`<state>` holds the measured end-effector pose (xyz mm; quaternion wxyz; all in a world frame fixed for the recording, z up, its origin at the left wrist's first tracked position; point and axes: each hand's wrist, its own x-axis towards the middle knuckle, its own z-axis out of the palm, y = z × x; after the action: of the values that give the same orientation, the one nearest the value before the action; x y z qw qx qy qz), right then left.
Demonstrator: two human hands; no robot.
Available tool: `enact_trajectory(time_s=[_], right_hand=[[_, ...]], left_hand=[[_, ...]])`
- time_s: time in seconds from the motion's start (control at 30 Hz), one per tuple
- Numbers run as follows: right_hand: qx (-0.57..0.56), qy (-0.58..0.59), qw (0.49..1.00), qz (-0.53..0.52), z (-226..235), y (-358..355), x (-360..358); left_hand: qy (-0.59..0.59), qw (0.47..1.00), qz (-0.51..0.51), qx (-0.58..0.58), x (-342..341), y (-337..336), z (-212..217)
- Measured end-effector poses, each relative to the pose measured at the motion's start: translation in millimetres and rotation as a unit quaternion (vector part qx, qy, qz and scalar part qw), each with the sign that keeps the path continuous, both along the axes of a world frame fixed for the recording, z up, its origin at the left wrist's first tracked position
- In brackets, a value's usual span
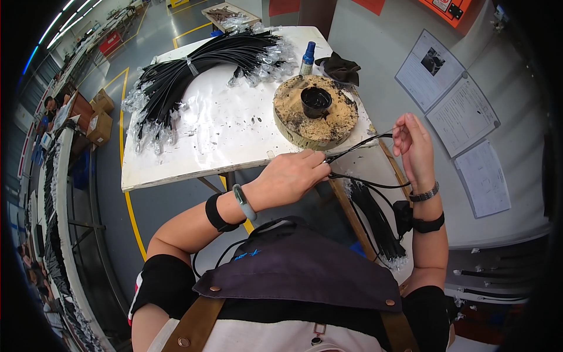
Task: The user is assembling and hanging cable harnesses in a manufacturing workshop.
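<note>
My left hand is closed on a thin black cable, just off the near right corner of the white table. Something small and shiny shows at its fingertips, too small to make out. From there the cable runs up to my right hand, whose curled fingers pinch its far end. A second black strand leaves the left fingers and passes toward my right wrist. Closest to both hands stands a round block with a crumbly tan top, stained black. A small cup of dark material sits in its middle.
A large tied bundle of black cables with clear-wrapped ends lies on the white table. Behind the block are a blue-capped bottle and a dark cloth. Another cable bundle lies below my hands. Paper sheets hang at right.
</note>
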<state>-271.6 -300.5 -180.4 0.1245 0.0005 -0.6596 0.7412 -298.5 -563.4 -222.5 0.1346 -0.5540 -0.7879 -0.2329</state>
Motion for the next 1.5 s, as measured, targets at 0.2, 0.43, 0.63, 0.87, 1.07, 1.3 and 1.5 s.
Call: enact_trajectory(time_s=[0.2, 0.43, 0.63, 0.87, 1.07, 1.3, 1.5], right_hand=[[-0.005, 0.006, 1.0, -0.009, 6, 1, 2], [0.007, 0.004, 1.0, -0.009, 6, -1, 2], [0.013, 0.001, 1.0, -0.004, 5, -3, 2], [-0.023, 0.057, 0.998, -0.013, 18, -3, -29], [0.13, 0.102, 0.985, -0.05, 0, -15, -87], [0.14, 0.058, 0.988, -0.022, -13, -24, -103], [-0.052, 0.067, 0.994, -0.062, 13, 15, -51]], left_hand=[[0.008, 1.0, -0.003, 0.004, -1, 0, -2], [0.025, 0.999, 0.0, 0.022, -1, 0, -5], [0.021, 0.999, 0.002, 0.024, -1, -1, -5], [-0.001, 1.0, 0.003, 0.007, -4, -6, -22], [-0.01, 0.999, 0.029, -0.022, 0, -15, -33], [-0.028, 0.998, 0.047, -0.013, 1, -20, -35], [-0.076, 0.995, 0.049, 0.051, 2, -5, -14]])
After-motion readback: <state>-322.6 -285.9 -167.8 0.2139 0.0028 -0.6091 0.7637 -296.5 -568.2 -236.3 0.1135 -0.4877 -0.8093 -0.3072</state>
